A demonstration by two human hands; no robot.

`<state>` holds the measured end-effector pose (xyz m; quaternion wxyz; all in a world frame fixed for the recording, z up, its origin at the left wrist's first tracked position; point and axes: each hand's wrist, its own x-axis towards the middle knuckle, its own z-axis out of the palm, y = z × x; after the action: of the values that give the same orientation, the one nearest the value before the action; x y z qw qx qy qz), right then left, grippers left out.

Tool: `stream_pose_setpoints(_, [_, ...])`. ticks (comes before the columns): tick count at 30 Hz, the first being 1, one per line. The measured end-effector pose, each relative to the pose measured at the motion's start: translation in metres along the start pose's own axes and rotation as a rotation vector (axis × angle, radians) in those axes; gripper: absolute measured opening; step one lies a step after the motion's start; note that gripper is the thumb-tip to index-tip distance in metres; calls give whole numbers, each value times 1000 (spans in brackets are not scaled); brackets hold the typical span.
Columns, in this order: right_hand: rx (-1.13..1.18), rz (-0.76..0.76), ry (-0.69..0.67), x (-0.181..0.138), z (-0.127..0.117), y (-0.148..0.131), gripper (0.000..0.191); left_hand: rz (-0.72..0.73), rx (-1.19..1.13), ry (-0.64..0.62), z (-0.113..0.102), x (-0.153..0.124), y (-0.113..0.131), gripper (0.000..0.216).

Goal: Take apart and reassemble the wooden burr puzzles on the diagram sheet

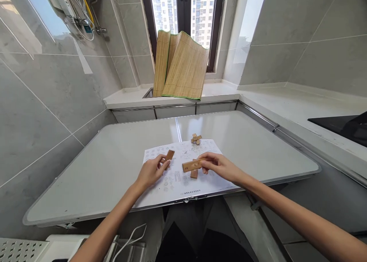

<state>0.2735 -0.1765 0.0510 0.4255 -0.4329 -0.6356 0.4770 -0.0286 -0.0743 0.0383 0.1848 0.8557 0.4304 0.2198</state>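
Note:
My left hand (153, 169) grips a short brown wooden piece (169, 155) between thumb and fingers, just over the left part of a printed sheet (186, 185). In my right hand (215, 164) is a longer flat wooden piece (191, 166), pinched at its right end and pointing left, with small dark marks on its face. Another wooden piece (194, 174) shows below and partly behind it; whether the two touch I cannot tell. A small cluster of crossed wooden pieces (196, 139) sits at the sheet's far edge. Diagrams and printed characters cover the sheet.
A white folding table (120, 155) with a centre seam carries all this. Behind it runs a white counter ledge (129, 96) with a folded bamboo mat (185, 67) leaning at the window. A black cooktop (344, 126) lies on the right counter.

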Motion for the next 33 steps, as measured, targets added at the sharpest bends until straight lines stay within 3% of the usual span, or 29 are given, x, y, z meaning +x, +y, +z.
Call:
stream_pose_setpoints(4, [-379, 133, 141, 11, -29, 34, 35, -127, -84, -116, 19, 9, 28, 36])
stream_pose_setpoints(7, [-586, 139, 130, 16, -38, 52, 35, -169, 16, -137, 38, 19, 44, 34])
stream_pose_setpoints(11, [-648, 110, 59, 25, -34, 65, 29, -176, 76, -168, 57, 28, 55, 36])
stream_pose_setpoints(17, [-704, 103, 53, 45, -22, 75, 25, -144, 189, -192, 63, 34, 59, 51])
stream_pose_setpoints(23, [-702, 115, 118, 48, -16, 79, 15, -30, 179, -121, 65, 33, 62, 35])
stream_pose_setpoints(28, [-622, 118, 156, 45, -14, 78, 13, 223, -31, -86, 90, 34, 62, 52])
stream_pose_setpoints(33, [-430, 172, 133, 48, -15, 74, 16, 237, 4, -127, 108, 32, 54, 66])
